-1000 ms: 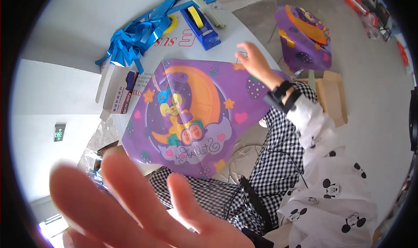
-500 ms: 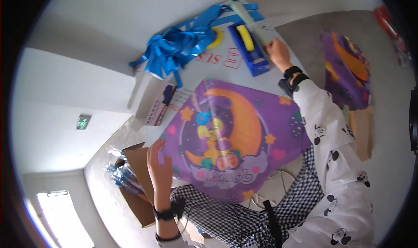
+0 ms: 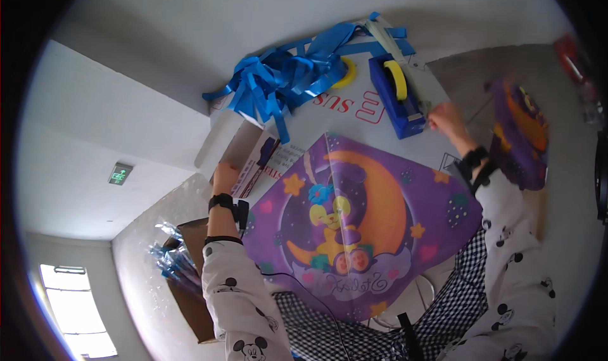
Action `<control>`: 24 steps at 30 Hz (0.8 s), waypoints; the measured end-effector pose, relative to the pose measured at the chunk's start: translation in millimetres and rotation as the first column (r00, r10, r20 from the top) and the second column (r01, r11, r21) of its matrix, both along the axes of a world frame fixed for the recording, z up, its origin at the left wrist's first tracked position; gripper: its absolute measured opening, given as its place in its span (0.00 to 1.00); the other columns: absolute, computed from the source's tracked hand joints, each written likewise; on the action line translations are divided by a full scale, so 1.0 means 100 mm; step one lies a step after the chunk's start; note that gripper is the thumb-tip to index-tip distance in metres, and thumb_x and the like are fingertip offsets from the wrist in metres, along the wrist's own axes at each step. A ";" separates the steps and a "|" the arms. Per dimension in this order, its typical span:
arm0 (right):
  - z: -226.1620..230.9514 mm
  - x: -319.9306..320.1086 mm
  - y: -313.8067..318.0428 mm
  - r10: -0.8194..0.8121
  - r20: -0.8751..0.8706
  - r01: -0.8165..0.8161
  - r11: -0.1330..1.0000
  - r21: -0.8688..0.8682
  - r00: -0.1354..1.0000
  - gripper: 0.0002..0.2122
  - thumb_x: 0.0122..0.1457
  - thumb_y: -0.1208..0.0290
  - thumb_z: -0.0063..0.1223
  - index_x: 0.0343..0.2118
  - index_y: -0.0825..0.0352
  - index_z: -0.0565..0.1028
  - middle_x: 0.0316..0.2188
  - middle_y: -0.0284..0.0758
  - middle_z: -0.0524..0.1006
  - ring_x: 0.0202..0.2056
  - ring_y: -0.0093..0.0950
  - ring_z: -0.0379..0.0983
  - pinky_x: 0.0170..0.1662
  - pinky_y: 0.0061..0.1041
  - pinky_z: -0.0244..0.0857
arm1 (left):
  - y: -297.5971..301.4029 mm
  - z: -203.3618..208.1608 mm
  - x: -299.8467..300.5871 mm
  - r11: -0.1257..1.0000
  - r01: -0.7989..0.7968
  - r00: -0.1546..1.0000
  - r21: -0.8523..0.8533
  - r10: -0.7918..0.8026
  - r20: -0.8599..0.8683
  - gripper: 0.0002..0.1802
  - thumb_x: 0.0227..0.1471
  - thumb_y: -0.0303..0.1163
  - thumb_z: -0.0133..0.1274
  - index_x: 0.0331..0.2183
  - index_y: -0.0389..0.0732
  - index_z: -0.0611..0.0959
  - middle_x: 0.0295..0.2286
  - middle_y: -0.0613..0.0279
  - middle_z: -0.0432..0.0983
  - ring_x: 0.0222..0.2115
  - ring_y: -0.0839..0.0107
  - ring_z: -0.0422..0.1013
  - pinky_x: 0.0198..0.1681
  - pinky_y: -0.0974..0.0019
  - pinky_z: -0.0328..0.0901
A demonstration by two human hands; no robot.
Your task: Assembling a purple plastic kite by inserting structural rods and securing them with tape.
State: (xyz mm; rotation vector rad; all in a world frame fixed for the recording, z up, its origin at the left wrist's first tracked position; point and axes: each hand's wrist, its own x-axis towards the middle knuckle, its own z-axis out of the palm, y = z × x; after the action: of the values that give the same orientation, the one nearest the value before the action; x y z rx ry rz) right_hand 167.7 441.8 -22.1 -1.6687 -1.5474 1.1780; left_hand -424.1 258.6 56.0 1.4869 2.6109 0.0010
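A purple diamond-shaped kite sheet point(image 3: 373, 196) with a moon and cartoon animal lies across the table's near part and over my lap. My left hand point(image 3: 224, 176) is at the small open cardboard box point(image 3: 244, 147) left of the sheet; its fingers are partly hidden there. My right hand point(image 3: 447, 121) is closed in a pinch just right of the cutting end of a blue tape dispenser point(image 3: 398, 104). What it pinches is too small to make out. Yellow tape point(image 3: 397, 80) sits in the dispenser.
Blue ribbon strips point(image 3: 272, 76) lie heaped at the far left of the table, beside a yellow ring point(image 3: 346, 74). Pale thin strips point(image 3: 384, 38) lie behind the dispenser. Another purple printed piece point(image 3: 520, 136) stands at right. A brown carton point(image 3: 190, 285) holds plastic-wrapped items at left.
My left hand has moved from the sheet's left edge to the small box. My right hand has drawn back toward the dispenser's near end. The view has shifted.
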 end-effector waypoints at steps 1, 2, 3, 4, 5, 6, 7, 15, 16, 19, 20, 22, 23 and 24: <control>0.08 0.06 -0.18 0.019 -0.102 -0.026 0.997 -0.069 0.995 0.09 0.51 0.69 0.53 0.19 0.67 0.74 0.15 0.31 0.75 0.17 0.19 0.71 0.17 0.19 0.58 | 0.08 -0.06 -0.08 0.986 -0.009 0.998 -0.168 -0.002 -0.065 0.18 0.44 0.38 0.54 0.34 0.35 0.84 0.35 0.43 0.78 0.41 0.46 0.73 0.44 0.51 0.67; 0.21 0.24 -0.38 0.005 -0.174 -0.030 0.990 -0.137 0.985 0.08 0.51 0.69 0.53 0.19 0.66 0.73 0.16 0.29 0.74 0.18 0.18 0.71 0.17 0.18 0.58 | 0.22 -0.17 0.01 0.980 -0.022 1.000 -0.198 0.019 -0.017 0.20 0.44 0.38 0.54 0.35 0.33 0.83 0.37 0.41 0.77 0.43 0.44 0.71 0.45 0.51 0.66; 0.36 0.33 -0.62 -0.071 -0.260 0.018 0.979 -0.201 0.963 0.07 0.51 0.70 0.52 0.20 0.64 0.72 0.18 0.28 0.73 0.19 0.16 0.68 0.19 0.16 0.57 | 0.27 -0.23 0.07 0.972 -0.031 0.999 -0.235 0.038 0.024 0.21 0.43 0.39 0.54 0.36 0.31 0.82 0.38 0.39 0.76 0.44 0.43 0.70 0.46 0.50 0.66; 0.49 0.38 -0.82 -0.025 -0.354 -0.066 0.968 -0.243 0.935 0.06 0.53 0.70 0.51 0.21 0.64 0.72 0.19 0.28 0.72 0.20 0.16 0.66 0.21 0.15 0.57 | 0.21 -0.20 -0.22 0.975 0.000 0.997 -0.224 0.017 0.078 0.23 0.41 0.41 0.57 0.35 0.31 0.82 0.37 0.38 0.76 0.43 0.44 0.71 0.43 0.52 0.67; 0.60 0.33 -1.08 0.001 -0.408 -0.122 0.955 -0.271 0.913 0.07 0.55 0.70 0.49 0.22 0.64 0.71 0.19 0.29 0.71 0.19 0.17 0.64 0.21 0.16 0.57 | 0.10 -0.17 -0.52 0.976 0.021 0.993 -0.219 0.005 0.120 0.24 0.39 0.43 0.60 0.34 0.30 0.82 0.36 0.37 0.76 0.42 0.45 0.72 0.41 0.54 0.67; 0.78 0.35 -1.39 -0.054 -0.481 -0.120 0.939 -0.324 0.875 0.07 0.57 0.70 0.48 0.23 0.65 0.70 0.19 0.30 0.70 0.19 0.18 0.64 0.22 0.17 0.58 | 0.11 -0.27 -0.47 0.957 0.063 0.994 -0.283 -0.034 0.106 0.26 0.40 0.44 0.60 0.34 0.30 0.82 0.36 0.36 0.76 0.43 0.44 0.72 0.42 0.54 0.67; 0.85 0.37 -1.68 -0.042 -0.457 -0.117 0.943 -0.312 0.888 0.07 0.58 0.72 0.46 0.24 0.66 0.69 0.19 0.31 0.70 0.19 0.18 0.64 0.22 0.17 0.58 | 0.09 -0.29 -0.42 0.935 0.095 0.994 -0.343 -0.070 0.085 0.27 0.40 0.45 0.60 0.34 0.29 0.82 0.36 0.35 0.76 0.43 0.44 0.72 0.43 0.54 0.67; 0.75 0.68 -3.72 -0.053 -0.462 -0.122 0.933 -0.339 0.885 0.06 0.63 0.72 0.47 0.34 0.68 0.66 0.26 0.33 0.73 0.26 0.19 0.71 0.28 0.18 0.66 | 0.18 -0.21 0.11 0.961 -0.041 0.997 -0.273 0.021 -0.079 0.23 0.46 0.44 0.54 0.33 0.31 0.82 0.34 0.33 0.76 0.44 0.43 0.71 0.45 0.52 0.65; 0.74 0.65 -3.79 -0.052 -0.469 -0.129 0.930 -0.345 0.882 0.06 0.63 0.72 0.47 0.34 0.68 0.66 0.26 0.33 0.73 0.26 0.19 0.71 0.28 0.18 0.66 | 0.14 -0.20 -0.04 0.950 0.013 0.999 -0.313 -0.002 0.037 0.22 0.48 0.43 0.52 0.33 0.30 0.82 0.33 0.34 0.76 0.43 0.43 0.71 0.44 0.51 0.65; 0.72 0.55 -3.91 0.139 -0.410 -0.284 0.905 -0.317 0.901 0.07 0.63 0.72 0.48 0.34 0.70 0.66 0.27 0.34 0.73 0.26 0.20 0.72 0.29 0.20 0.67 | 0.01 -0.29 -0.37 0.962 0.049 0.999 -0.268 -0.047 0.014 0.21 0.49 0.41 0.51 0.33 0.30 0.82 0.32 0.34 0.76 0.43 0.43 0.71 0.43 0.51 0.64; 0.69 0.54 -3.93 0.164 -0.380 -0.298 0.897 -0.326 0.910 0.07 0.63 0.72 0.48 0.34 0.70 0.66 0.27 0.34 0.73 0.26 0.20 0.73 0.29 0.20 0.67 | 0.03 -0.29 -0.24 0.980 0.071 0.996 -0.184 -0.060 0.065 0.20 0.47 0.38 0.53 0.33 0.28 0.82 0.30 0.39 0.78 0.38 0.48 0.76 0.39 0.54 0.66; 0.64 0.52 -3.95 0.155 -0.347 -0.286 0.884 -0.368 0.925 0.07 0.62 0.73 0.49 0.34 0.71 0.67 0.26 0.34 0.73 0.26 0.21 0.74 0.29 0.19 0.67 | 0.11 -0.26 -0.13 0.986 0.030 0.988 -0.162 -0.004 0.156 0.20 0.45 0.37 0.55 0.33 0.29 0.82 0.27 0.41 0.79 0.33 0.52 0.77 0.36 0.55 0.67; 0.63 0.52 -3.96 0.159 -0.344 -0.290 0.881 -0.373 0.925 0.07 0.62 0.73 0.49 0.34 0.71 0.67 0.26 0.34 0.73 0.26 0.21 0.74 0.29 0.19 0.67 | 0.11 -0.23 -0.12 0.991 -0.017 0.970 -0.134 0.050 0.240 0.20 0.42 0.37 0.57 0.33 0.29 0.82 0.25 0.44 0.79 0.29 0.56 0.78 0.33 0.56 0.69; 0.60 0.51 -3.95 0.155 -0.340 -0.295 0.862 -0.411 0.927 0.07 0.62 0.73 0.49 0.34 0.71 0.67 0.26 0.33 0.73 0.26 0.20 0.73 0.29 0.18 0.67 | 0.10 -0.19 -0.24 0.993 -0.053 0.945 -0.101 0.083 0.317 0.14 0.42 0.32 0.58 0.30 0.30 0.84 0.21 0.49 0.79 0.24 0.64 0.77 0.28 0.61 0.69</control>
State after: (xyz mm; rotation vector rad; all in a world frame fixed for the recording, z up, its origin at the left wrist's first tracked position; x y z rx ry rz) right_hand 218.7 46.3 37.5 -1.5070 -1.3697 1.9498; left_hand -447.7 268.9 36.9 1.2466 2.3643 0.1196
